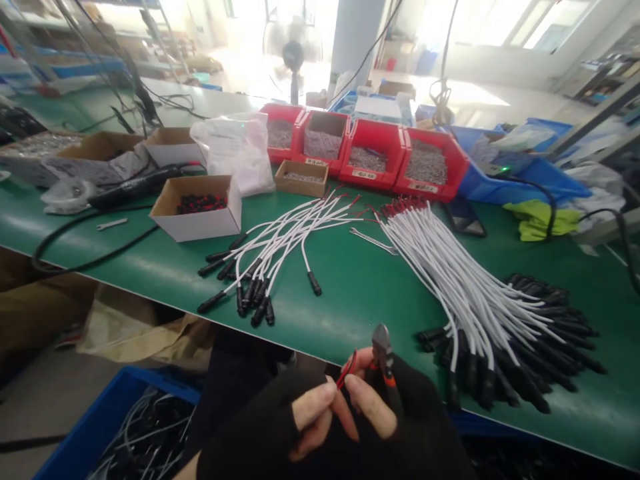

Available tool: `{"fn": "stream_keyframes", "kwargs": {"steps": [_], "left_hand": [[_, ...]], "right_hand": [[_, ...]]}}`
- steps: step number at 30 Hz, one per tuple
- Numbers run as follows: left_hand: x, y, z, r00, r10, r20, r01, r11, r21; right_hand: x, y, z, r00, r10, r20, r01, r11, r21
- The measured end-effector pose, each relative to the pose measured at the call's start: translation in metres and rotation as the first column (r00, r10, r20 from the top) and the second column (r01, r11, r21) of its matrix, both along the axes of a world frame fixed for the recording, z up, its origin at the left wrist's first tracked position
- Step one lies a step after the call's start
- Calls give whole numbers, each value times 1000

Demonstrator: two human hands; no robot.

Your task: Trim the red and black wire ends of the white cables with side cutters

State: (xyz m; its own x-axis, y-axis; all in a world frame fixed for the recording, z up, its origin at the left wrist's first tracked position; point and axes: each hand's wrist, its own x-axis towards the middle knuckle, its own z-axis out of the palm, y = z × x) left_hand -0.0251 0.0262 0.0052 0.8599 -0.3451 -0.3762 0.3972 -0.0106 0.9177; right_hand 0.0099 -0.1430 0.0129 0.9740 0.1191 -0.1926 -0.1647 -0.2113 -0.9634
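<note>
At the bench's near edge, my left hand (317, 413) is closed, thumb and finger pinching a short red and black wire (347, 373). My right hand (373, 403) meets it there, its thumb and fingertips also at the wire. Diagonal cutters (382, 347) with orange and black handles are tucked in my right hand, jaws pointing up. A large bundle of white cables (450, 267) with black connectors and red wire ends lies to the right. Ahead lies a looser spread of similar white cables (280, 243).
Red bins (377, 170) of small metal parts line the back of the green bench (345, 293). A carton (197, 223) holds small red and black pieces. A wrench (373, 241) lies between the cable groups. Below left stands a blue crate (85, 437) of cables.
</note>
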Motion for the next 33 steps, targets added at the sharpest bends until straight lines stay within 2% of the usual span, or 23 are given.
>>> {"fn": "stream_keyframes", "kwargs": {"steps": [2, 5, 8, 10, 13, 19, 23, 26, 30, 33], "left_hand": [[0, -6, -1, 999, -20, -40, 23, 998, 56], [-1, -15, -3, 995, 39, -96, -25, 989, 146], [0, -21, 0, 990, 142, 19, -143, 968, 209], [2, -24, 2, 980, 170, 105, -190, 956, 225], [5, -28, 4, 979, 160, 123, -183, 962, 204], [12, -38, 9, 972, 230, 49, -235, 962, 136], [16, -41, 12, 972, 234, -22, -231, 968, 101], [16, -42, 8, 965, 260, -24, -256, 962, 99], [17, -44, 1, 949, 313, -36, -297, 926, 233], [22, -45, 2, 953, 300, -34, -280, 919, 277]], "right_hand": [[-3, -6, -7, 1000, -18, -1, 18, 1000, 16], [-3, -17, -12, 998, 56, 15, -56, 998, -20], [-2, -22, -11, 997, 71, 20, -71, 998, -4], [-1, -23, -10, 999, 40, 14, -41, 998, 44], [2, -25, -8, 1000, -11, 4, 11, 994, 104], [0, -21, -8, 994, -104, -35, 110, 969, 223], [-3, -18, -4, 982, -176, -61, 186, 940, 286], [-2, -24, -7, 986, -150, -72, 163, 958, 238], [-1, -35, -21, 997, -73, -35, 76, 993, 92], [-1, -39, -29, 996, -71, -51, 76, 993, 95]]}}
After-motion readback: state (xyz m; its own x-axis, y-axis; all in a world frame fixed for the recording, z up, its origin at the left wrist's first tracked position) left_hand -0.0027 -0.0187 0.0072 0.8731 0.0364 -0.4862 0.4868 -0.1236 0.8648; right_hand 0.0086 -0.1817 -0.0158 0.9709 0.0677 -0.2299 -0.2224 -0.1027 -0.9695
